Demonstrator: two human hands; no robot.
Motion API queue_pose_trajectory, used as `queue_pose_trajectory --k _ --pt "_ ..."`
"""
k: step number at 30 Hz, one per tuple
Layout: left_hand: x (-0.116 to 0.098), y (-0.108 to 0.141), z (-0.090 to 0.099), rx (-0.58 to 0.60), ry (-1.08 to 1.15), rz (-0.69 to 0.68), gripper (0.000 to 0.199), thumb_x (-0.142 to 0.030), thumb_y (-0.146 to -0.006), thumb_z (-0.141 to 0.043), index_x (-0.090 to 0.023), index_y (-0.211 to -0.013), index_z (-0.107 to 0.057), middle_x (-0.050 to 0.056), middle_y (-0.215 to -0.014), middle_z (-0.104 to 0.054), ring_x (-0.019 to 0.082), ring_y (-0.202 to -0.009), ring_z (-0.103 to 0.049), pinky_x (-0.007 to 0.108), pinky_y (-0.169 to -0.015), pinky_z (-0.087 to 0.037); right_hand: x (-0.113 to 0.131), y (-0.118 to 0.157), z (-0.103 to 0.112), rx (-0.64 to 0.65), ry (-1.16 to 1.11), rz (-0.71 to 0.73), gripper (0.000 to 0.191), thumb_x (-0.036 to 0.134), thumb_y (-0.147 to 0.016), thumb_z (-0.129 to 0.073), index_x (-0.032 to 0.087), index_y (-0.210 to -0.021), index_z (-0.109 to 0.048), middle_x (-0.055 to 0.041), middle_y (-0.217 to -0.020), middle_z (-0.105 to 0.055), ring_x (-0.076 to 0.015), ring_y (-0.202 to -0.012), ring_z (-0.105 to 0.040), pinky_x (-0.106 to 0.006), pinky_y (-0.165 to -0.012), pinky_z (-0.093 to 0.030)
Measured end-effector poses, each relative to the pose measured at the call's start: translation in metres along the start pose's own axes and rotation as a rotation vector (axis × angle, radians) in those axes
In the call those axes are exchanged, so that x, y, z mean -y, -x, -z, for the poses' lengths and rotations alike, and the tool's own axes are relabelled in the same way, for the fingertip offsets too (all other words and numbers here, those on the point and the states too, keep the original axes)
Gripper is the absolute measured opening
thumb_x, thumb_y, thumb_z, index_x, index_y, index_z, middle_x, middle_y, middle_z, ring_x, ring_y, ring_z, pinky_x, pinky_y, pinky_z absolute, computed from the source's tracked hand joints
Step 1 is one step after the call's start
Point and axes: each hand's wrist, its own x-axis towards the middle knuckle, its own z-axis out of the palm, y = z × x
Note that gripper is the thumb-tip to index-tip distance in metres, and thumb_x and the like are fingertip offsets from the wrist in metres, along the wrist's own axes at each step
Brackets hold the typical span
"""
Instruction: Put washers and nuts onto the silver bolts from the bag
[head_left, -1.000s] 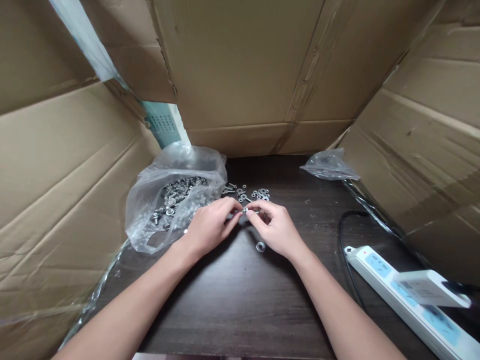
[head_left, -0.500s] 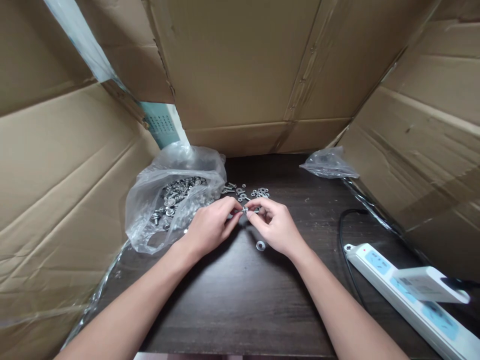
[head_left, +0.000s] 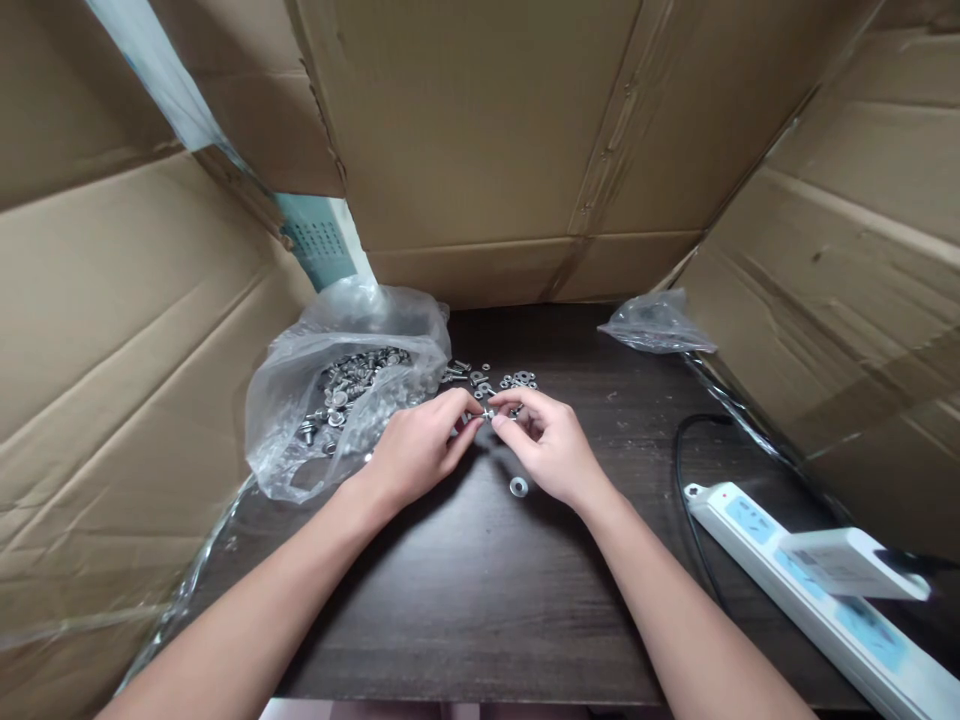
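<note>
Between my two hands is a small metal bolt (head_left: 486, 414), with what looks like a washer or nut on it. My left hand (head_left: 431, 440) pinches its left end between thumb and fingertips. From the other side, the thumb and forefinger of my right hand (head_left: 546, 440) close on the bolt's right part. A single washer (head_left: 519, 487) lies on the dark table (head_left: 465, 600) just below my right hand. Beyond my fingertips are several loose nuts and washers (head_left: 519, 380) and a few bolts (head_left: 459, 372).
An open clear plastic bag (head_left: 281, 420) full of bolts stands at the left. Another clear bag (head_left: 658, 322) lies at the back right. A white power strip (head_left: 795, 580) with a plugged-in adapter and a black cable (head_left: 679, 480) is on the right. Cardboard walls (head_left: 480, 130) surround the table.
The view has shifted slightly. My right thumb and forefinger have moved a little on the small bolt; my left hand keeps its pinch.
</note>
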Motion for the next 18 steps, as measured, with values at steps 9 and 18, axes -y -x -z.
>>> queue_pose_trajectory --k 9,18 --pt "0.0007 0.0000 -0.0007 -0.004 -0.013 -0.018 0.010 -0.027 -0.100 -0.051 -0.021 -0.104 -0.057 -0.001 -0.093 -0.069 0.015 -0.076 -0.066 0.026 -0.063 -0.045 0.0006 0.0005 -0.0020 0.011 0.039 0.016 0.015 0.027 -0.085 -0.059 0.015 -0.087 -0.069 0.0006 -0.066 -0.057 -0.0095 -0.053 -0.045 -0.024 -0.053 -0.037" --pt "0.0017 0.0003 -0.0028 -0.019 -0.022 -0.044 0.014 -0.027 -0.101 -0.050 -0.020 -0.108 -0.059 0.000 -0.098 -0.072 0.016 -0.082 -0.069 0.027 -0.068 -0.050 0.0005 0.0011 -0.0021 0.026 0.087 0.052 0.013 0.027 -0.089 -0.057 0.016 -0.087 -0.065 -0.0011 -0.073 -0.060 -0.0108 -0.056 -0.046 -0.025 -0.056 -0.038"
